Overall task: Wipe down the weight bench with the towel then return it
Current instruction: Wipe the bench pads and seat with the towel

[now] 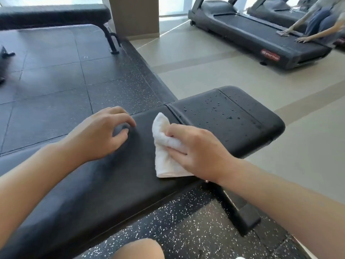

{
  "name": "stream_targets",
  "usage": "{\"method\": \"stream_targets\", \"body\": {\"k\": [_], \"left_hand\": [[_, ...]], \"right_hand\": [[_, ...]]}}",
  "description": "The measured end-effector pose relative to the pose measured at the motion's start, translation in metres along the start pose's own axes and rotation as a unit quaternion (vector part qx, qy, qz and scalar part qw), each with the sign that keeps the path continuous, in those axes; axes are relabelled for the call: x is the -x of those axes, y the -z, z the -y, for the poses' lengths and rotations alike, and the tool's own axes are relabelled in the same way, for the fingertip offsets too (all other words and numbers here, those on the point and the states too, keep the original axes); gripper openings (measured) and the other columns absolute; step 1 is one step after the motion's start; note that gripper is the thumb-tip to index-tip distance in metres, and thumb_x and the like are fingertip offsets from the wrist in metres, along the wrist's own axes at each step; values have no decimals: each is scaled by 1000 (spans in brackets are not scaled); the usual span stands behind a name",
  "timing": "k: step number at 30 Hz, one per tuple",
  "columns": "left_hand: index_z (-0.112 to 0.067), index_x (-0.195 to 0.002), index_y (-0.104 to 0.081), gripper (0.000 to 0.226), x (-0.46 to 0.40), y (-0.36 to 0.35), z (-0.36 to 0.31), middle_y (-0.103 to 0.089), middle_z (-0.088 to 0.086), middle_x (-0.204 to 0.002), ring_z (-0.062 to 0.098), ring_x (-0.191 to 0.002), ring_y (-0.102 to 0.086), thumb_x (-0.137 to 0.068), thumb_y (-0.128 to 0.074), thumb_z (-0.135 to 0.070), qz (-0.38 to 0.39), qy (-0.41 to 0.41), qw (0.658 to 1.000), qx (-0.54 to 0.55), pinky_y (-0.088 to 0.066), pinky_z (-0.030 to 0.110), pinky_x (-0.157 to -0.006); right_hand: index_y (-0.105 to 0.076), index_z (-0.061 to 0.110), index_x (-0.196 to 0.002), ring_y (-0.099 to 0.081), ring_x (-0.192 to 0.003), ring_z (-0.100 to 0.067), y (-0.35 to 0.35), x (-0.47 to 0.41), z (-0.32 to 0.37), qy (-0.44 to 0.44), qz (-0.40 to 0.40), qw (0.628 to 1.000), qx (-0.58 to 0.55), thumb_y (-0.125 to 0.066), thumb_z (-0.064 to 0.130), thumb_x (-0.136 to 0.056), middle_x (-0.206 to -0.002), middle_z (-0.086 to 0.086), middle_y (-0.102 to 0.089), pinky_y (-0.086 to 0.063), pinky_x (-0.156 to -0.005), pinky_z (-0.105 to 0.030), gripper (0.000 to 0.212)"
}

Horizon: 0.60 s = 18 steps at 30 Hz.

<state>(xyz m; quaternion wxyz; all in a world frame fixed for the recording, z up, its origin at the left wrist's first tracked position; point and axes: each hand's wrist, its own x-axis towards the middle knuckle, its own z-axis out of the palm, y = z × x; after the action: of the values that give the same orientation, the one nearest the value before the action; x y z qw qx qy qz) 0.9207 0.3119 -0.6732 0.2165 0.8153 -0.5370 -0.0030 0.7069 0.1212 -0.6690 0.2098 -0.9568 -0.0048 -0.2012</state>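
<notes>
The right hand [197,152], at centre right of the frame, is closed around a bunched white towel [166,146], fingers curled over the top of the wad and pressing it flat onto the black pad of the weight bench [115,184], just short of the seam between the two pad sections. The left hand [100,133], centre left, holds nothing; its fingers are loosely curled, tips resting on the pad as if to brace. Beyond the seam, toward the right of the frame, the end section is dotted with water droplets [218,107], so that part looks unwiped. The main risk is that the small, crumpled wad only smears or skips the drops, or catches at the seam and slips out of the grip. A second bench [56,14] stands at upper left, and another person wipes a treadmill [257,34] at upper right.
</notes>
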Motion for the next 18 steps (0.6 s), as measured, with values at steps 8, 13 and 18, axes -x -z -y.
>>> {"method": "stream_targets", "body": {"k": [8, 13, 18], "left_hand": [[-28, -118, -69, 26, -51, -47, -34, -60, -9, -126, 20, -119, -53, -95, -59, -22, -2, -24, 999, 38, -44, 43, -109], [-27, -119, -69, 24, -49, -55, -28, -61, -11, -127, 19, -122, -51, -97, -62, -20, -23, -21, 998, 51, -38, 35, -112], [-30, -116, -69, 24, -54, -54, -27, -60, -11, -123, 20, -119, -51, -95, -59, -28, -23, -23, 998, 55, -40, 37, -109]], "right_hand": [[-54, 28, -99, -46, -69, -11, 33, 54, -40, -73, 24, 996, 35, -66, 35, -94, -74, 16, -51, -36, -60, -20, 15], [-52, 29, -95, -45, -66, -12, 15, 56, -44, -91, -22, 994, 64, -68, 37, -91, -71, 12, -50, -39, -60, -32, 19], [-44, 35, -96, -44, -65, -15, 8, -4, -53, -126, 13, 990, 63, -65, 43, -93, -65, 13, -49, -31, -64, -32, 23]]}}
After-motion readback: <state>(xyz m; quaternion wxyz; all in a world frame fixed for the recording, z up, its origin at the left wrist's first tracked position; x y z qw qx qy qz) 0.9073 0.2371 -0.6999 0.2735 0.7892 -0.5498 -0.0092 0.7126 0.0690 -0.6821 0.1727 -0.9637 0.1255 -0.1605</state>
